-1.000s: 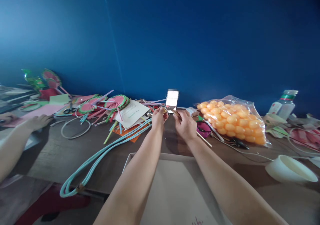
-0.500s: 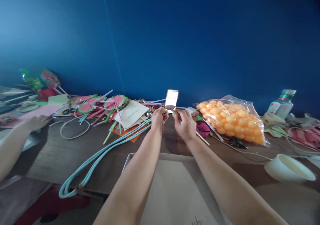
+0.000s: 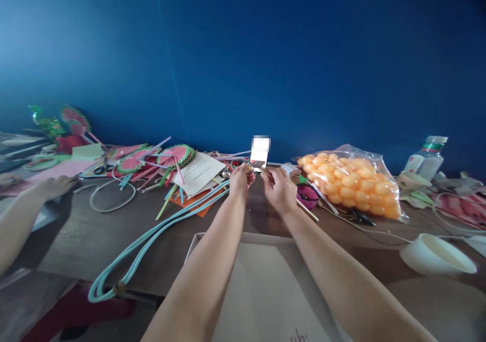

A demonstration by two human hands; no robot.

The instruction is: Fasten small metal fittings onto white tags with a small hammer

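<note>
Deep blue wall; dark brown table; pale turquoise tubing; gold-toned rod; paper fans, pink with fine radiating lines and green rims; orange balls in a clear bag; cream roll.

Dim light, blue wall palest at left (small screen glaringly white), soft edges.

Slick plastic, matt paper

From my remote seat, the bag looks like clear, glossy plastic; the fans are pleated, matt paper; the tubes look smooth, rubbery; the rod has a smooth sheen.
</note>
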